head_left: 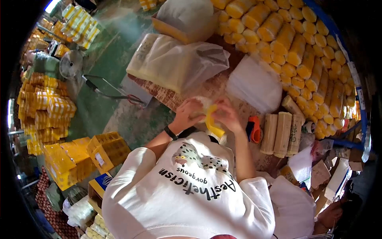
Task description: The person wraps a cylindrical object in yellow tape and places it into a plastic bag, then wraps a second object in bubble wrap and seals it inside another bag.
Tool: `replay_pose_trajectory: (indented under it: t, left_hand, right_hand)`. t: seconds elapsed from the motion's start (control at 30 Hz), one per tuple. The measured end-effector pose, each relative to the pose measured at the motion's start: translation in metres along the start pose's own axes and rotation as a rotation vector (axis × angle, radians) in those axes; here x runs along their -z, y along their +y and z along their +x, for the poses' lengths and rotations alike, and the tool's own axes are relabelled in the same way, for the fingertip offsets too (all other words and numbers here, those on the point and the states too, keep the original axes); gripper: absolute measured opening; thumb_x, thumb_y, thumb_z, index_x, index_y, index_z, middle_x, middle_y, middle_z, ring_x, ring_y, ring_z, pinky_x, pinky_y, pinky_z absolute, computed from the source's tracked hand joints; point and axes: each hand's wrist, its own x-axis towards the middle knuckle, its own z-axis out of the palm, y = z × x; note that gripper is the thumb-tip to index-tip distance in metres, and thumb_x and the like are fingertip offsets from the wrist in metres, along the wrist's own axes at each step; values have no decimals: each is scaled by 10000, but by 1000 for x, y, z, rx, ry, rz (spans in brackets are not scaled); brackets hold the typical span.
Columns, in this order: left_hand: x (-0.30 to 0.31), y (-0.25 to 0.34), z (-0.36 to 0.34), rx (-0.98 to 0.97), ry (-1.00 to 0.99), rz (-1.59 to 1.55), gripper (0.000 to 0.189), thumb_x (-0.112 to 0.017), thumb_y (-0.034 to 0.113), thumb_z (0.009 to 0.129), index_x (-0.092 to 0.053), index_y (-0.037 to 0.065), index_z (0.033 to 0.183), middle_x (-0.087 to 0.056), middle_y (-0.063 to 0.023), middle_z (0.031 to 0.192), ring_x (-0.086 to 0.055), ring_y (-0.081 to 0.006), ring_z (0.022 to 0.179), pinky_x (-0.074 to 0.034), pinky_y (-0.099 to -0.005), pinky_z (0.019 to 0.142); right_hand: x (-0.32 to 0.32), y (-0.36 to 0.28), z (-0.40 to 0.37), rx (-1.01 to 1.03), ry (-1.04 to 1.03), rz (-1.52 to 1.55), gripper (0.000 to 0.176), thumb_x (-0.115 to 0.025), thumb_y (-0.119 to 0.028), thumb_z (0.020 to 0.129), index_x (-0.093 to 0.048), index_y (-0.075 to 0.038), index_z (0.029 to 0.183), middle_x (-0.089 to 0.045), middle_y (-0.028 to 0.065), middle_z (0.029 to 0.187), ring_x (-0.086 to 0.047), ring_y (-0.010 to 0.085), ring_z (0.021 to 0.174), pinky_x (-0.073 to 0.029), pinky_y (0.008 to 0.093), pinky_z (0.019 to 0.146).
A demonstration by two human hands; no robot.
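Pinching a half-hidden yellow piece (213,122), fingers of left hand (190,113) and right hand (230,115) closed.

Green floor (104,65), stacked yellow cartons (47,108), cluttered patterned table (165,95).

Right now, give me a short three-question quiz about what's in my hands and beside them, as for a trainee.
1. True or false: the left hand and the right hand both hold the yellow piece.
2. What lies just to the right of the right hand? A) an orange tool B) a green bottle C) a blue bucket
3. Fill in: the black band sits on the ___ wrist.
Key: 1 true; 2 A; 3 left.
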Motion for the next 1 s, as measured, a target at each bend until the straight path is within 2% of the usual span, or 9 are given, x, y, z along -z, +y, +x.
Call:
replay_pose_trajectory:
  t: [0.03, 0.2, 0.4, 0.53, 0.63, 0.73, 0.83, 0.9, 1.0]
  left_hand:
    - [-2, -2, -3, 61, 7, -12, 375, -787, 139, 650, -616, 74, 978, -613, -93, 1027, -575, -313, 993, -444, -424, 903]
    - [-16, -25, -24, 251, 104, -205, 495, -812, 145, 613, -579, 72, 1043, -595, -122, 1040, -549, -316, 998, -442, -404, 883]
    - [-7, -10, -11, 1, 108, -36, 558, -812, 115, 615, -537, 72, 1099, -431, -159, 1133, -480, -321, 1055, -443, -388, 873]
    - [-9, -19, -19, 3, 54, 5, 605, -811, 106, 618, -526, 93, 1152, -397, -163, 1149, -481, -318, 1047, -442, -382, 877]
    - [-9, -24, -27, 10, -44, 46, 631, -802, 101, 629, -517, 111, 1192, -398, -159, 1149, -478, -315, 1047, -441, -381, 879]
    - [-7, -19, -27, 8, -63, 37, 594, -792, 104, 636, -539, 111, 1173, -398, -159, 1153, -474, -314, 1050, -438, -385, 882]
    - [-9, -18, -24, 42, 12, 0, 556, -805, 145, 616, -556, 91, 1110, -400, -163, 1141, -451, -321, 1060, -420, -401, 886]
    - [-13, -21, -28, 89, 51, 6, 586, -834, 208, 591, -535, 85, 1080, -386, -159, 1125, -426, -321, 1057, -393, -416, 885]
    - [-9, -17, -30, 133, -64, -44, 601, -843, 236, 584, -519, 99, 1071, -389, -155, 1124, -409, -327, 1067, -382, -423, 896]
  right_hand:
    - [0, -2, 5, 102, 8, -267, 205, -740, -176, 760, -640, -37, 874, -469, 38, 1117, -478, 193, 1114, -395, 314, 944]
    - [-19, -2, 12, 43, 141, -292, 161, -725, -107, 752, -615, -11, 822, -492, 43, 1090, -507, 175, 1039, -434, 286, 856]
    - [-39, -6, 15, 4, 276, -525, 218, -721, -175, 762, -597, -2, 808, -504, 68, 1042, -513, 223, 1025, -430, 317, 851]
    - [-51, 7, 14, 52, 424, -712, 261, -717, -222, 767, -585, 3, 779, -509, 88, 1023, -516, 251, 998, -424, 334, 838]
    - [-48, 14, 15, -32, 427, -743, 381, -746, -318, 745, -570, 17, 794, -526, 104, 1005, -537, 250, 943, -430, 339, 803]
    - [-35, 7, 21, -490, 328, -461, 555, -768, -459, 695, -550, 36, 821, -535, 134, 977, -551, 253, 895, -433, 355, 759]
    - [-25, 54, 21, -668, 260, -290, 681, -764, -546, 662, -524, 45, 901, -529, 158, 931, -546, 255, 843, -432, 362, 728]
    - [-33, 56, 23, -446, 409, -357, 700, -757, -546, 667, -510, 42, 953, -519, 158, 947, -533, 251, 871, -431, 362, 739]
    - [-47, 47, 39, -230, 514, -437, 680, -743, -505, 701, -487, 37, 1020, -504, 150, 979, -511, 245, 926, -428, 365, 754]
